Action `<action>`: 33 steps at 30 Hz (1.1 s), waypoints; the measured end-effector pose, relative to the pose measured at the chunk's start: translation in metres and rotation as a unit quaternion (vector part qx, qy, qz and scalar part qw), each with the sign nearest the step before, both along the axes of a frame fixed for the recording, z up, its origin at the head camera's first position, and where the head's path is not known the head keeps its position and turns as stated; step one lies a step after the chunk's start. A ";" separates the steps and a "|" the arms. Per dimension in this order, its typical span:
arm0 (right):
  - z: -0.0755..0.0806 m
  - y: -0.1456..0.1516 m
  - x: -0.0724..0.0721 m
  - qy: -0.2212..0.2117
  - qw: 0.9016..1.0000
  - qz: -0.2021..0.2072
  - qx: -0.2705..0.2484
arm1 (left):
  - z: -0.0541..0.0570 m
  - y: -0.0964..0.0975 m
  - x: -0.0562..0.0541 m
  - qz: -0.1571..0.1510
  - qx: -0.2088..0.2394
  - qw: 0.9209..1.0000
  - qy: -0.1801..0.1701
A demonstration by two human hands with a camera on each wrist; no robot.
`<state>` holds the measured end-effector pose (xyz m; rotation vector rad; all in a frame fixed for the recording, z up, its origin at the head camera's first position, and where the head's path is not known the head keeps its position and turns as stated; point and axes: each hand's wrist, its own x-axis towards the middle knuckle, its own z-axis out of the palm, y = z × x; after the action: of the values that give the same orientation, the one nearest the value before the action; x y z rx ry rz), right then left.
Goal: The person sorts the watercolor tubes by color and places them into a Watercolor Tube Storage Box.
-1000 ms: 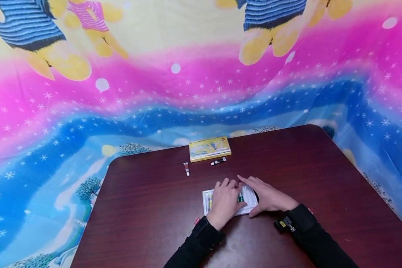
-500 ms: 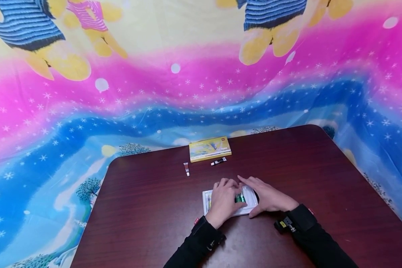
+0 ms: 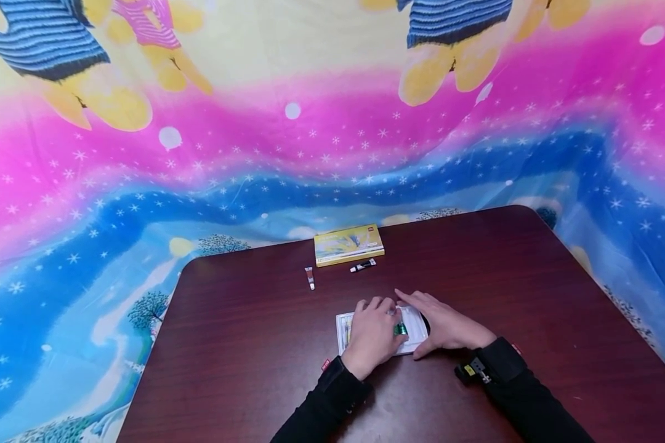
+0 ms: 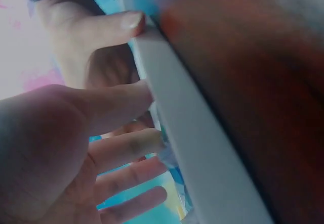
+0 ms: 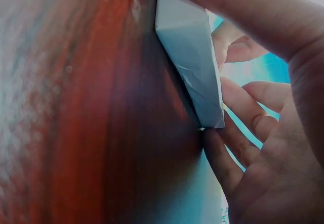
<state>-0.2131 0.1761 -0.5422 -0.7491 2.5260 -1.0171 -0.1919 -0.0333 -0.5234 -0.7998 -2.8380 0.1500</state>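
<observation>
My left hand (image 3: 370,332) reaches down into a white plastic tray (image 3: 419,329) of paint tubes. Its thumb and forefinger lie at the two ends of a green paint tube (image 3: 401,329), while the other fingers spread over the tubes and hide most of them. At the tray's left end a yellow tube (image 3: 348,329) peeks out. My right hand (image 3: 449,326) holds the tray's right end, thumb along the near side and fingers at the far side. The right wrist view shows the tray's wall (image 5: 190,62) between that thumb and fingers.
Behind the tray, a reddish-brown paint tube (image 3: 310,278) and a black paint tube (image 3: 362,265) lie on the dark wooden table (image 3: 244,332). A yellow paint box (image 3: 349,245) lies at the back edge, against a printed cloth (image 3: 332,141).
The left thumb and fingers have shifted slightly over the tray, and more of the green tube shows beside them. The right hand and the tray have stayed in place.
</observation>
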 end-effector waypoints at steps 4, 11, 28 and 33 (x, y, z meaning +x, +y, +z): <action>0.000 0.000 -0.001 0.007 1.000 0.006 -0.002 | -0.003 0.000 -0.002 0.001 0.046 0.999 0.011; 0.001 0.000 -0.002 0.013 1.000 0.006 0.000 | -0.003 0.002 -0.002 0.009 0.082 0.997 0.001; 0.002 -0.002 -0.002 0.022 1.000 0.008 0.004 | 0.015 -0.040 -0.012 -0.019 0.142 0.978 -0.150; 0.001 -0.001 0.000 0.019 1.000 0.004 0.006 | 0.015 -0.070 -0.011 -0.001 0.103 0.974 -0.200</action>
<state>-0.2135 0.1755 -0.5414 -0.7804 2.5574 -0.9925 -0.2025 -0.1037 -0.5087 -0.8706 -3.1494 -0.3398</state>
